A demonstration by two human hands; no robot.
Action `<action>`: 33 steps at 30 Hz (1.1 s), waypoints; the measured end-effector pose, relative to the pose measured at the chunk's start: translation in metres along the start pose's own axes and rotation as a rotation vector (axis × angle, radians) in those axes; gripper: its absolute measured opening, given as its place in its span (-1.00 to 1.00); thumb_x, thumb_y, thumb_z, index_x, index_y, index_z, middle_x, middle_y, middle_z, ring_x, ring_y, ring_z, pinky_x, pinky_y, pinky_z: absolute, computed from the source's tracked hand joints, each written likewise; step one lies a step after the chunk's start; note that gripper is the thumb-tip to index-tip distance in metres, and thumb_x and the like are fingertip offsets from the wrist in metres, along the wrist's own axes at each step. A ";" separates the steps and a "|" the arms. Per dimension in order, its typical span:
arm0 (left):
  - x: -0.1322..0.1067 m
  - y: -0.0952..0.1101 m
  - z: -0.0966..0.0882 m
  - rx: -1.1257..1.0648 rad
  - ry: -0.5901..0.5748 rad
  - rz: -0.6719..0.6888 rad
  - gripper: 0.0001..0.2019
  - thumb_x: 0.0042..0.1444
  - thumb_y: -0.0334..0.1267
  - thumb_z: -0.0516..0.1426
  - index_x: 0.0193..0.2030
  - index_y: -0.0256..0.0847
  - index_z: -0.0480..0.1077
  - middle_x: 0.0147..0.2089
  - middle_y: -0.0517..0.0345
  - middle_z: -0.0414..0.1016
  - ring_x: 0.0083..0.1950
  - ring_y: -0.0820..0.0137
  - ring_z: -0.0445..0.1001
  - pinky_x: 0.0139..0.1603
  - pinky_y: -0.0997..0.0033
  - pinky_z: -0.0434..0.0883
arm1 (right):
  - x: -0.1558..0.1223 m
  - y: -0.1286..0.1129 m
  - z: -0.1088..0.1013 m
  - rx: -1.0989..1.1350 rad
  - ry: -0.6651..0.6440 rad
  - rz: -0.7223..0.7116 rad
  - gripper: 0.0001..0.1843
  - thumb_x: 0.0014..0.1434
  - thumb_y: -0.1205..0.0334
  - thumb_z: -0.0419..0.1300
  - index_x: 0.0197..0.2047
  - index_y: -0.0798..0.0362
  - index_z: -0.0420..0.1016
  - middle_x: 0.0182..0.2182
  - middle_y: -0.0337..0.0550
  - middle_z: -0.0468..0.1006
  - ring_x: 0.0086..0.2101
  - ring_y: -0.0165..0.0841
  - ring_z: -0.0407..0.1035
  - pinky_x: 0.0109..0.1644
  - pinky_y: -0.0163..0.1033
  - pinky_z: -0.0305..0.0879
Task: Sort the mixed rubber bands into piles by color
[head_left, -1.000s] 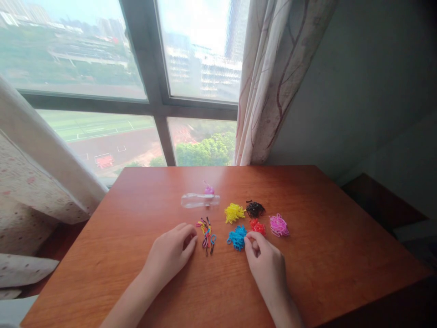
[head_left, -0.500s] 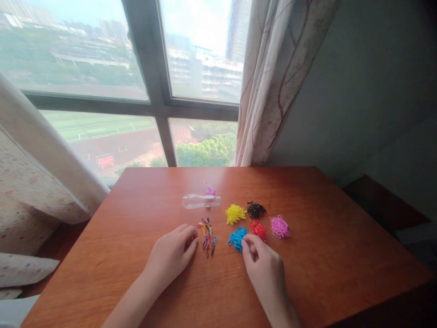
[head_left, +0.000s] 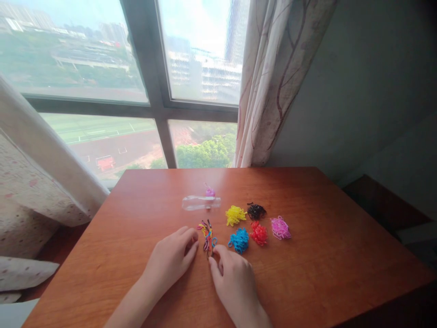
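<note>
Small mixed-colour rubber bands [head_left: 206, 234] lie in a loose cluster between my hands. My right hand [head_left: 235, 275] has thumb and forefinger pinched on a dark rubber band [head_left: 212, 253] at the near end of this cluster. Just left of the bands, my left hand [head_left: 175, 253] rests on the table with its fingers loosely curved, thumb a little apart from them and nothing visible between. Right of the cluster sit separate heaps of rubber bands: blue [head_left: 240, 240], yellow [head_left: 235, 215], red [head_left: 259, 233], black [head_left: 256, 211] and pink [head_left: 280, 228].
A clear plastic bottle-shaped container [head_left: 196, 203] lies on its side behind the bands, with a purple cap-like piece [head_left: 210, 192] beside it. The brown wooden table [head_left: 324, 273] stands against a window [head_left: 205, 136] with curtains [head_left: 262, 91] on both sides.
My right hand has moved left from the blue heap to the mixed cluster, uncovering the blue and red heaps. My left hand stays nearly where it was.
</note>
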State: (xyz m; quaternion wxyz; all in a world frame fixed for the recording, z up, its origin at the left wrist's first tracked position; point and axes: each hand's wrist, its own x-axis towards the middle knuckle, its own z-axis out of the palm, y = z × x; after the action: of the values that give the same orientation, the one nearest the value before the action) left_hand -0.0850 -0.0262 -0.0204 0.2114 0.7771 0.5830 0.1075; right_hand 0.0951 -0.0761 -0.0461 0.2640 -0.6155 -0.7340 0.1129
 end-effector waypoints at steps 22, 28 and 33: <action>-0.001 0.001 -0.002 -0.010 -0.035 0.000 -0.87 0.24 -0.28 -0.04 -0.27 -0.11 0.31 -0.24 0.19 0.43 -0.25 0.37 0.45 -0.26 0.44 0.24 | 0.013 0.037 -0.043 0.030 0.114 0.055 -0.78 0.31 0.21 0.05 -0.32 -0.03 0.50 -0.57 -0.29 0.47 -0.55 -0.39 0.36 -0.41 -0.32 0.05; -0.002 0.000 -0.002 -0.001 -0.034 0.004 -0.87 0.25 -0.28 -0.04 -0.27 -0.09 0.30 -0.25 0.19 0.43 -0.24 0.36 0.45 -0.26 0.45 0.24 | 0.051 0.095 -0.077 -0.246 0.165 0.216 -0.81 0.27 0.18 0.11 -0.29 -0.04 0.54 -0.54 -0.22 0.52 -0.51 -0.33 0.38 -0.45 -0.29 -0.04; -0.001 0.000 -0.002 0.000 -0.034 0.002 -0.86 0.26 -0.26 -0.04 -0.27 -0.09 0.31 -0.24 0.19 0.44 -0.23 0.35 0.46 -0.26 0.45 0.25 | 0.077 0.118 -0.081 -0.353 0.053 0.363 -0.83 0.27 0.20 0.14 -0.26 -0.06 0.57 -0.46 -0.16 0.57 -0.47 -0.33 0.39 -0.46 -0.29 -0.09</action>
State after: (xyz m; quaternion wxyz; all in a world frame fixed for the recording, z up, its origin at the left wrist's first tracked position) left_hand -0.0862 -0.0267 -0.0190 0.2211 0.7795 0.5784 0.0945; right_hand 0.2295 0.0108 -0.0172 0.1470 -0.7766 -0.6125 0.0126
